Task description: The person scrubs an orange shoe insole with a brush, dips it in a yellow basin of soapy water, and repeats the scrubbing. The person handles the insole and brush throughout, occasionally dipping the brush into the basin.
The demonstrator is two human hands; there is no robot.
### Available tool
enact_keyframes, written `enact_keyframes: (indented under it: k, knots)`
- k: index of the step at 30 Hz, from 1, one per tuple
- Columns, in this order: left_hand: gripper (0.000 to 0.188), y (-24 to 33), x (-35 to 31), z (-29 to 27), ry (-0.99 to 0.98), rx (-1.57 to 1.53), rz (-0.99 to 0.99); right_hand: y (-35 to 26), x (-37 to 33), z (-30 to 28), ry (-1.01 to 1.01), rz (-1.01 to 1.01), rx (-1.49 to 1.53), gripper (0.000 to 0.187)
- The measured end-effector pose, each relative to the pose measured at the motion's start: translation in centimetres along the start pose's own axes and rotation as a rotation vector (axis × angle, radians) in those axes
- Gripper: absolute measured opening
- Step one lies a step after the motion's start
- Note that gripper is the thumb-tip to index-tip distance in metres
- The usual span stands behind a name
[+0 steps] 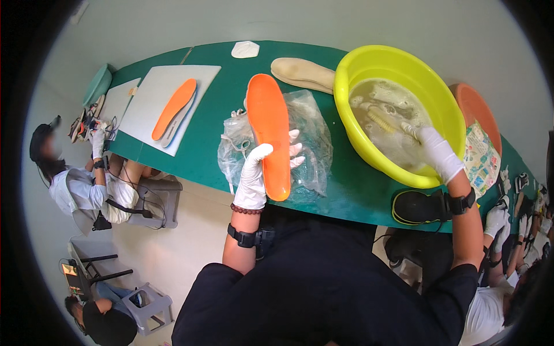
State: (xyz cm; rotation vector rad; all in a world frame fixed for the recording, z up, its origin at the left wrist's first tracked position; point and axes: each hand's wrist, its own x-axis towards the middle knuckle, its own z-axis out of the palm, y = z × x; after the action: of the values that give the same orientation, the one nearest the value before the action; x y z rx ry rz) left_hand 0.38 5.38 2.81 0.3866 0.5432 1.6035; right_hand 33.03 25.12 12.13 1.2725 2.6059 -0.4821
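An orange shoe insole [268, 115] is held upright in my gloved left hand [254, 173], with the thumb across its front and the other fingers behind it. Below it on the table lies a crumpled clear plastic bag [311, 138]. My gloved right hand [435, 150] reaches into a yellow-green basin [360, 147] of cloudy, soapy water. Its fingertips dip beside a pale yellow, ridged object [381, 119] that looks like a brush; foam and murk hide whether they grip it. A beige insole-shaped piece [303, 74] lies against the basin's left side.
A black shoe [418, 207] rests at the table's near edge, under my right forearm. Behind the basin are an orange basin [479, 109] and a patterned packet [482, 158]. A white board [196, 86] at left carries another orange insole [176, 106]. People sit at both sides.
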Motion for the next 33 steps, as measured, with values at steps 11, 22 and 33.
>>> enact_keyframes:
  k: [11, 22, 33]
  knots:
    - [0.071, -0.5, 0.2, 0.5, 0.038, -0.205, 0.001, 0.7, 1.7, 1.6, 0.074, 0.039, 0.002, 0.058]
    - [0.064, -1.5, 1.4, -0.5, 0.042, -0.276, -0.094, 1.4, 1.0, 2.4, 0.132, -0.023, 0.286, 0.053]
    - [0.065, -1.4, 2.1, 1.2, 0.035, -0.126, -0.043, -3.5, -0.9, -1.1, 0.129, 0.183, 1.030, 0.046]
